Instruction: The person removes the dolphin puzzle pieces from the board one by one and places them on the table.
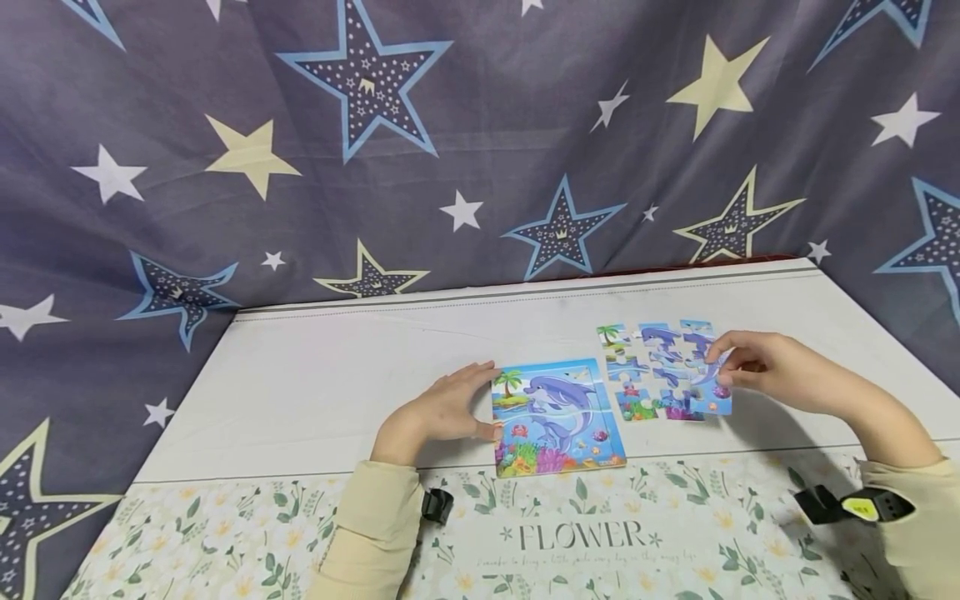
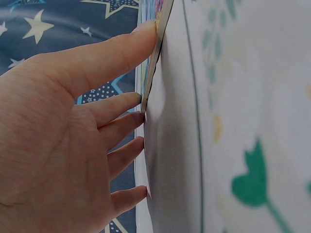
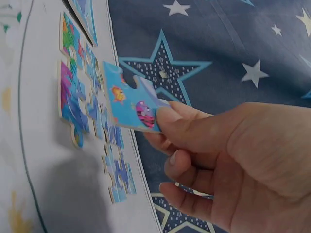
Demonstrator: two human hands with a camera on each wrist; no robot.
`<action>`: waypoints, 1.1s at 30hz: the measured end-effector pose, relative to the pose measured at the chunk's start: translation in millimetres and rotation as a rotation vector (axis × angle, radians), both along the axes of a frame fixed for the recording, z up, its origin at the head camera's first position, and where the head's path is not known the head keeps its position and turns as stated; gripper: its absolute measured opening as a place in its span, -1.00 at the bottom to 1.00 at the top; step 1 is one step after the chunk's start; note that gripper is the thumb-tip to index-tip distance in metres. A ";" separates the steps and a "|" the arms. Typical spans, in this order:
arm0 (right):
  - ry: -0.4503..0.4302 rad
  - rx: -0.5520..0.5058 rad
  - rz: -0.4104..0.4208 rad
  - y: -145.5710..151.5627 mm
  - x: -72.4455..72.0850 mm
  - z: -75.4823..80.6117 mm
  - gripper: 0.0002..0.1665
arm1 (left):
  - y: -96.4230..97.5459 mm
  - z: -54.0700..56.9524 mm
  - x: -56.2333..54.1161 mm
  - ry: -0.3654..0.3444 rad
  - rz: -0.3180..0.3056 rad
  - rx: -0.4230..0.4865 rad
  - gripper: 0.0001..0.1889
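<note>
My left hand (image 1: 441, 408) rests at the left edge of a square dolphin puzzle board (image 1: 558, 421). In the left wrist view its fingers are straight, with the thumb (image 2: 112, 57) against the board's edge. My right hand (image 1: 783, 371) pinches a blue puzzle piece (image 3: 127, 99) between thumb and fingers. Its print includes an orange fish and a pink-striped one, and it is held above the table. Close by lie several loose puzzle pieces (image 1: 637, 406), set out in rough rows to the right of the board and matching its picture.
The white tabletop (image 1: 315, 383) has a floral band (image 1: 247, 525) with the word FLOWER along the front. A dark star-patterned cloth (image 1: 480, 133) hangs behind the table and at both sides. Beige sleeves and black wrist straps are in view.
</note>
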State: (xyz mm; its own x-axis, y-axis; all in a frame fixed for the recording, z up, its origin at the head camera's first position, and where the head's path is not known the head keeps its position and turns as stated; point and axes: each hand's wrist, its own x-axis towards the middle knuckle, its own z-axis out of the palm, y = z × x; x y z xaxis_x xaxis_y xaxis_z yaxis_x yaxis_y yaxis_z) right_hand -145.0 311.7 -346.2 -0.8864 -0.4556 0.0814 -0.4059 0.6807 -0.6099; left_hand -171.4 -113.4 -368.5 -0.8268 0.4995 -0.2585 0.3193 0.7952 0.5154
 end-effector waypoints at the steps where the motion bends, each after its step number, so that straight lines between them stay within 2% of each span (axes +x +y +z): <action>1: -0.005 0.004 0.002 2.4 -0.5 -1.0 -0.78 | -0.1 -0.1 0.1 0.000 0.000 0.001 -0.05; 9: -0.043 0.021 0.013 17.1 -4.2 -6.6 -0.80 | 0.3 -0.5 0.0 0.001 0.003 -0.005 -0.04; 16: -0.131 0.093 -0.033 21.5 -6.1 -9.1 -0.82 | -0.3 -1.3 -0.5 -0.004 0.001 -0.007 -0.04; 24: -0.104 0.123 -0.037 18.7 -9.0 -11.9 -0.83 | -0.5 -0.2 -1.0 -0.007 0.007 -0.003 -0.04; 33: -0.129 0.152 -0.055 18.8 -9.5 -14.1 -0.84 | -0.1 -2.0 -0.7 0.002 0.008 -0.007 -0.04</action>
State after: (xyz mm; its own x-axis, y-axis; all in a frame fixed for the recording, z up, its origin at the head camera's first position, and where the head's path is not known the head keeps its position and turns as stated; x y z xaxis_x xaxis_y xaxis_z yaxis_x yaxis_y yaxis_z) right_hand -154.5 330.5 -360.3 -0.9088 -0.4049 -0.1006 -0.2907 0.7875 -0.5435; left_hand -172.1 -113.5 -370.6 -0.8313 0.4909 -0.2606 0.3138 0.8015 0.5090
